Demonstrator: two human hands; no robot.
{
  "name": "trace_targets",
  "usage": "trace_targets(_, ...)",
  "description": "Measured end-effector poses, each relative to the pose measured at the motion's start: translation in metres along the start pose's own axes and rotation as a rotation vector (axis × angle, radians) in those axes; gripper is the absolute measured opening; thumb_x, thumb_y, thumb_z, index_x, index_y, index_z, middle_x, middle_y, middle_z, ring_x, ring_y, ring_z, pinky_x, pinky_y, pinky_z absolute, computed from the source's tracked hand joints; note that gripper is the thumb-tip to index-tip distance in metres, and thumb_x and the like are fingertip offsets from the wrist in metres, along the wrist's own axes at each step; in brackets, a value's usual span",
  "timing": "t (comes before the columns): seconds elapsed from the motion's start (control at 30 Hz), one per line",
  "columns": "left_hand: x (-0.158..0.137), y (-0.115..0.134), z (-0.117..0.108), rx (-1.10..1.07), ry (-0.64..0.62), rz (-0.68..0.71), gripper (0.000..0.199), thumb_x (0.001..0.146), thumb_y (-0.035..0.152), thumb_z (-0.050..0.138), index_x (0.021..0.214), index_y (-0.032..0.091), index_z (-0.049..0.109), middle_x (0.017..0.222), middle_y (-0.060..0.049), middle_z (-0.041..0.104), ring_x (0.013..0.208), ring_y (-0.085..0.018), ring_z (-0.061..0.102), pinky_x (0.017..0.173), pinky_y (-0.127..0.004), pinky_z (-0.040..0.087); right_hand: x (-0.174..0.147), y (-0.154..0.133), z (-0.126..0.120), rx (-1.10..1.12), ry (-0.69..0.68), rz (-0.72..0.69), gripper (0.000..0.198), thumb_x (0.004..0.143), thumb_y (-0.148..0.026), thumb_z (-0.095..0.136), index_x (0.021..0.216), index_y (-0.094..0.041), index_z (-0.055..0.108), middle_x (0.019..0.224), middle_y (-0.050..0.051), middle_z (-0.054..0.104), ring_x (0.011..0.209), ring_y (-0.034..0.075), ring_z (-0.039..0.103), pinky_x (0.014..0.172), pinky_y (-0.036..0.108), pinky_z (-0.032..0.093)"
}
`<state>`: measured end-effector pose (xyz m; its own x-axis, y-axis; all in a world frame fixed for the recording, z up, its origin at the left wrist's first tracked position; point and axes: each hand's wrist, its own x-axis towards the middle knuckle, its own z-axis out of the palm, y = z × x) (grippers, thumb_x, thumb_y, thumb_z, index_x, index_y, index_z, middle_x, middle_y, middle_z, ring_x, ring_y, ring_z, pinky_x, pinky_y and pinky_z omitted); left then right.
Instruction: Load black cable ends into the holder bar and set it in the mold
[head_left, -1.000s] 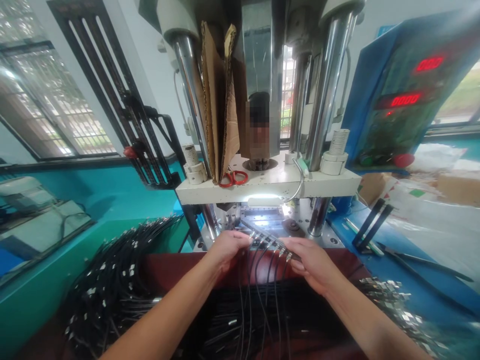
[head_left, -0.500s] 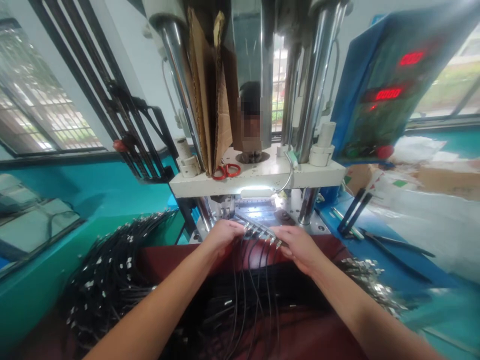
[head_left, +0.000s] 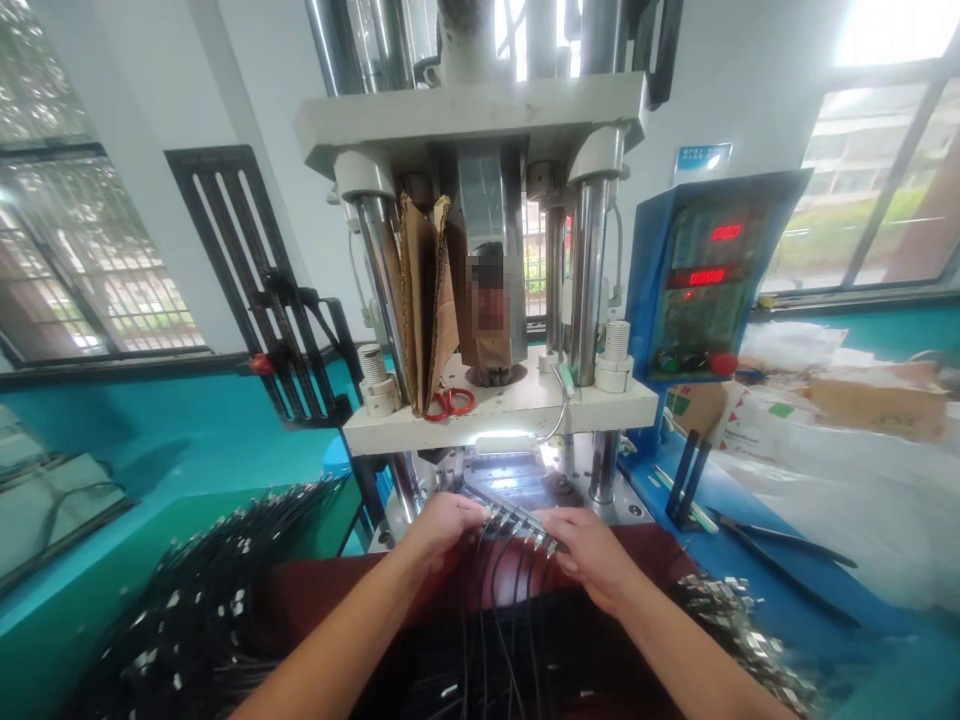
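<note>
View tilted up; left hand [head_left: 448, 526] and right hand [head_left: 589, 548] closed on metal strip [head_left: 513, 514], probably aligning cables [head_left: 529, 600]; next needs steadiness

Factory workshop, pillared press [head_left: 495, 420], blue control box [head_left: 701, 285], bundled black cables [head_left: 225, 570]

Head view, raised since the earlier pictures: the press's pale upper plate [head_left: 476, 115], far centre, newly in view; the small blue sign [head_left: 703, 162], far right, now showing clear above the control box [head_left: 724, 270], whose upper right corner is no longer cut off. Left hand [head_left: 446, 525], right hand [head_left: 585, 550] and metal bar [head_left: 511, 514]: lower in view than half a second ago.
</note>
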<state>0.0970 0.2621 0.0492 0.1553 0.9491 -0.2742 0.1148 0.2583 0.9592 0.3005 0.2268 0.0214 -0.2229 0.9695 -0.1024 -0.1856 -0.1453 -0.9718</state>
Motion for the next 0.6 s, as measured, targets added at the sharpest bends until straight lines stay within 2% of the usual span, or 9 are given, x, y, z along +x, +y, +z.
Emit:
trace_targets(0.13,0.005,-0.002,0.001,-0.062,-0.009,-0.058,0.02,0.066,0.029,0.068,0.059,0.011,0.061,0.051,0.0,0.054,0.044,-0.008,0.043,0.045,-0.022,0.032,0.001,0.0,0.0,-0.004,0.002,0.002,0.03,0.077,-0.038,0.061,0.09,-0.013,0.071,0.05,-0.005,0.042,0.037,0.003,0.018,0.037,0.02,0.005)
trace_targets(0.37,0.017,-0.005,0.003,-0.115,-0.042,-0.094,0.022,0.064,0.025,0.071,0.056,0.012,0.055,0.049,0.002,0.05,0.044,-0.006,0.042,0.045,-0.019,0.033,0.0,-0.002,0.001,0.018,-0.023,0.002,0.022,0.075,-0.033,0.063,0.078,-0.012,0.07,0.052,-0.003,0.047,0.037,0.001,0.017,0.036,0.019,0.003)
trace_targets(0.5,0.015,0.0,-0.01,-0.089,-0.085,-0.123,0.034,0.065,0.04,0.074,0.064,0.011,0.059,0.052,-0.001,0.054,0.046,-0.009,0.047,0.045,-0.021,0.037,-0.001,-0.009,-0.006,0.062,-0.059,0.043,0.022,0.075,-0.034,0.062,0.081,-0.013,0.067,0.064,0.002,0.059,0.036,0.0,0.02,0.034,0.017,0.005)
trace_targets(0.6,0.011,0.005,-0.021,-0.115,-0.091,-0.109,0.04,0.068,0.05,0.07,0.078,0.013,0.058,0.059,-0.002,0.058,0.05,-0.011,0.053,0.05,-0.024,0.043,-0.002,-0.022,-0.016,0.07,-0.117,0.104,0.019,0.073,-0.031,0.064,0.078,-0.012,0.065,0.063,0.002,0.059,0.036,0.0,0.023,0.034,0.015,0.009)
